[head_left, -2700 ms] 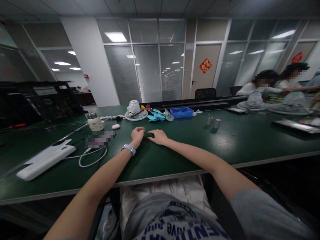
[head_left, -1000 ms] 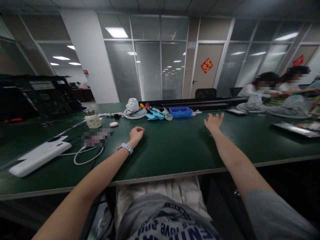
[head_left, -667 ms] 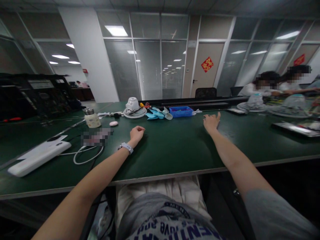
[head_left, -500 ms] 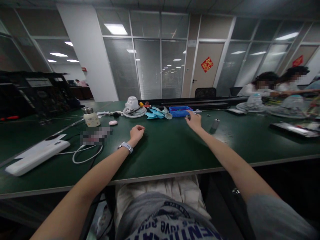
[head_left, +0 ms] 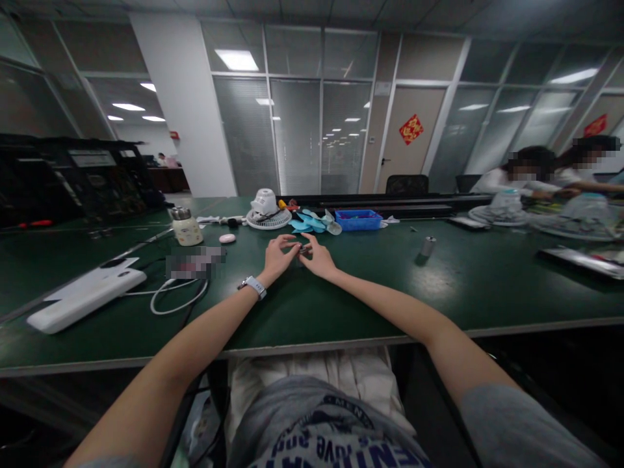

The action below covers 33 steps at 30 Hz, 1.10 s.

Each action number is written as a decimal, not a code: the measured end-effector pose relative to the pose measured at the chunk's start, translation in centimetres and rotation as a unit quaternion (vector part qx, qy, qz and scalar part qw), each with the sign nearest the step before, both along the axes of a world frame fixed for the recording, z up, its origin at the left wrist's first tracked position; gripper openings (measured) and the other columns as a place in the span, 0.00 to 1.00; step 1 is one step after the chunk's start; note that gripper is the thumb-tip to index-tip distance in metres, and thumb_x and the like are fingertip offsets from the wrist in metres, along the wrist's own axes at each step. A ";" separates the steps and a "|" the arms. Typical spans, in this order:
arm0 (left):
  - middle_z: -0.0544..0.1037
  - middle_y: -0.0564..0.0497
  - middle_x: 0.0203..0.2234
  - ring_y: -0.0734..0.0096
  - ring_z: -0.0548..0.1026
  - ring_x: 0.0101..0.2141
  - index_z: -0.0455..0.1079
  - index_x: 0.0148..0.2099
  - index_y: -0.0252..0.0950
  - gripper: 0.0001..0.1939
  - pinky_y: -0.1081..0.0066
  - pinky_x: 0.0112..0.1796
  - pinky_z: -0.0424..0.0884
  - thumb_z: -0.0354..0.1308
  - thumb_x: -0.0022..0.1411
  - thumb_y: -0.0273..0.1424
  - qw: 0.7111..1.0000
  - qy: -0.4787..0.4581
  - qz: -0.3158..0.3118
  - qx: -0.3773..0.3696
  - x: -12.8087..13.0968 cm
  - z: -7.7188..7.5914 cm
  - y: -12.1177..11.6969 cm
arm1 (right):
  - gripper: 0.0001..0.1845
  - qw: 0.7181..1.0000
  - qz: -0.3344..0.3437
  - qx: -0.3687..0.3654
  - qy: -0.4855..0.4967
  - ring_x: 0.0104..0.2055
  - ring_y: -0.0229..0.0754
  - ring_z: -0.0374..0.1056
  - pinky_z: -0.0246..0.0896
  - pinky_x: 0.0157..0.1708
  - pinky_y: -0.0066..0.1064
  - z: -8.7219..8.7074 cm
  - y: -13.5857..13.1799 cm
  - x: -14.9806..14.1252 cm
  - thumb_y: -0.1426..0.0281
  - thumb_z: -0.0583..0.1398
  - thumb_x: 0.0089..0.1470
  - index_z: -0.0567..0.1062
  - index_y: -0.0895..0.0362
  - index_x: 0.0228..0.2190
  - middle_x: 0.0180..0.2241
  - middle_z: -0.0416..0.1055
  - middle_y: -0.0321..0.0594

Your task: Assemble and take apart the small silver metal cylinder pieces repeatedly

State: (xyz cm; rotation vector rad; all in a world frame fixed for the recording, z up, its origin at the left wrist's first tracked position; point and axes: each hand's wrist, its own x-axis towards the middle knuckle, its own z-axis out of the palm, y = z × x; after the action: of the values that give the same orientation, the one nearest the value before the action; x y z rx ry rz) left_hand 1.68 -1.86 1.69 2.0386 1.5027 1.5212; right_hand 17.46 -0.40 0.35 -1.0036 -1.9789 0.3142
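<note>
My left hand (head_left: 281,257) and my right hand (head_left: 318,258) meet above the middle of the table. Between their fingertips is a small dark, shiny metal part (head_left: 303,249), partly covered by the fingers; its exact kind is too small to tell. The thumb and fingers of each hand are pinched together at it. A silvery metal cylinder (head_left: 428,246) stands upright on the green table (head_left: 370,312), well to the right of my hands. Behind the hands lie light-blue fan blades (head_left: 309,221) and a blue bin (head_left: 359,221) with small items inside.
A white fan housing with grille (head_left: 266,211) stands at the back. On the left are a cream bottle (head_left: 186,227), a pink oval object (head_left: 227,238), a white power bank-like block (head_left: 90,300) and a looped white cable (head_left: 179,312). Co-workers (head_left: 524,170) sit at the far right.
My right hand has moved left from beside the blue bin, bringing a small part to my left hand. My left hand has shifted slightly right, and the fingertips now meet.
</note>
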 end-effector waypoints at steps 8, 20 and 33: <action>0.82 0.49 0.35 0.64 0.76 0.45 0.71 0.45 0.39 0.14 0.65 0.50 0.66 0.61 0.56 0.35 1.000 -0.010 -0.020 0.006 1.0 0.3 0.2 | 0.40 0.998 -0.014 -0.015 -0.065 0.42 0.45 0.72 0.65 0.43 0.36 -0.5 -0.6 -0.1 0.68 0.63 0.53 0.52 0.51 0.63 0.43 0.75 0.41; 0.82 0.47 0.33 0.64 0.80 0.36 0.71 0.36 0.37 0.14 0.70 0.38 0.71 0.67 0.49 0.36 0.988 -0.046 0.058 -0.138 -1.8 -1.3 2.1 | 0.38 0.994 -0.021 0.015 -0.103 0.45 0.48 0.70 0.62 0.46 0.39 -0.2 -1.2 -0.2 0.66 0.61 0.56 0.52 0.49 0.64 0.48 0.72 0.44; 0.82 0.46 0.34 0.61 0.79 0.38 0.73 0.41 0.37 0.20 0.68 0.39 0.70 0.68 0.48 0.42 0.984 0.014 0.013 -0.177 -2.1 -1.5 1.7 | 0.27 0.861 -0.467 0.067 -0.190 0.47 0.50 0.66 0.37 0.57 0.49 2.8 3.7 17.7 0.70 0.54 0.60 0.59 0.60 0.60 0.46 0.71 0.55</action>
State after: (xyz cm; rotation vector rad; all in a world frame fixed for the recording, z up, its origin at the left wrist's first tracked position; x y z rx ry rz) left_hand -0.44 -0.12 0.17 1.8457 1.6754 1.1360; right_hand 35.14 3.30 3.18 -1.8836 -1.5526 -0.5928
